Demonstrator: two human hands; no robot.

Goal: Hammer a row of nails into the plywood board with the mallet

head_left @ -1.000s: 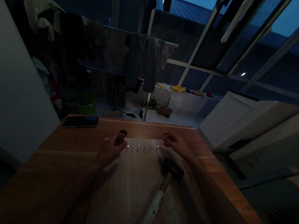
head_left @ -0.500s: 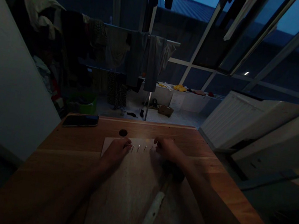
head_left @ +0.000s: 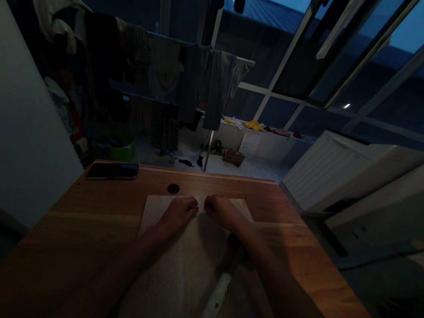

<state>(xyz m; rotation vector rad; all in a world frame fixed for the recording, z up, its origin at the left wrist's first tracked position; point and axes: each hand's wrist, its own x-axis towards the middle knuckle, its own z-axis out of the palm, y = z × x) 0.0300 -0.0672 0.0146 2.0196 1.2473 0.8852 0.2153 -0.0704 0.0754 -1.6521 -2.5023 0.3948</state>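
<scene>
Pale board (head_left: pixel 156 210) lies flat on the wooden table (head_left: pixel 100 216), near its middle, running from just short of the round dark hole (head_left: pixel 173 188) back toward us. We see both hands down on its far end: left hand (head_left: pixel 178 213) and right hand (head_left: pixel 222 211) sit just beside each other, fingertips nearly meeting. Fingers on both are curled in – too dark for us to tell whether they pinch anything. Hammer (head_left: pixel 215 300) lies on the board under the right forearm, pale handle toward us, head hidden in shadow. Phone (head_left: pixel 112 170) rests face up at the table's far left corner, well apart from the hands. Drying rack (head_left: pixel 197 72) with clothes stands beyond the table.
</scene>
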